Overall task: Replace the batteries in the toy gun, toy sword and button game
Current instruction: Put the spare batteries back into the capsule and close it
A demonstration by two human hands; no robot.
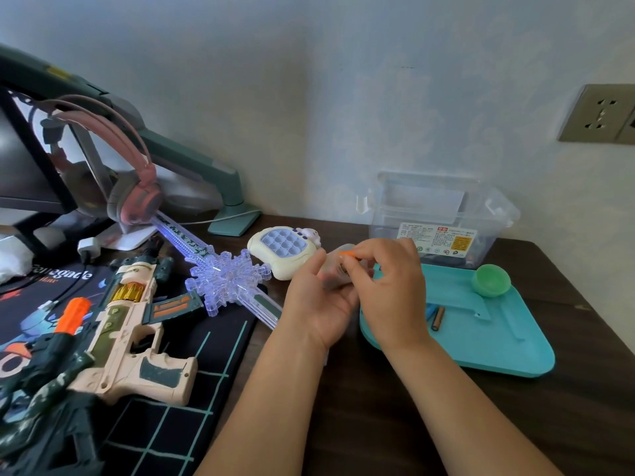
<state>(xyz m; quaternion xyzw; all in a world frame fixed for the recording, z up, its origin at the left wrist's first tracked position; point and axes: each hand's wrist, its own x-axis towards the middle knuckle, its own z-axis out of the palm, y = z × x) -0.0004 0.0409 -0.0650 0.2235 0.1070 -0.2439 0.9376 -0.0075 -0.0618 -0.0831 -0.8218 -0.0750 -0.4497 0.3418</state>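
Both forearms enter from 6 o'clock, bare, converging toward centre. Left hand (319,304) palm up, fingers curled, cupping a small item. Right hand (388,286) palm down at its 3 o'clock, fingertips (354,255) pinched together, touching the left.

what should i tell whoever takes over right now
Left hand holds a clear handle-like part. Right hand pinches a small orange piece at its top.
Toy sword is lit, lying on the desk between toy gun and button game.
Two batteries and a green ball lie on the teal tray.
Which toys are finished cannot be told; check each.
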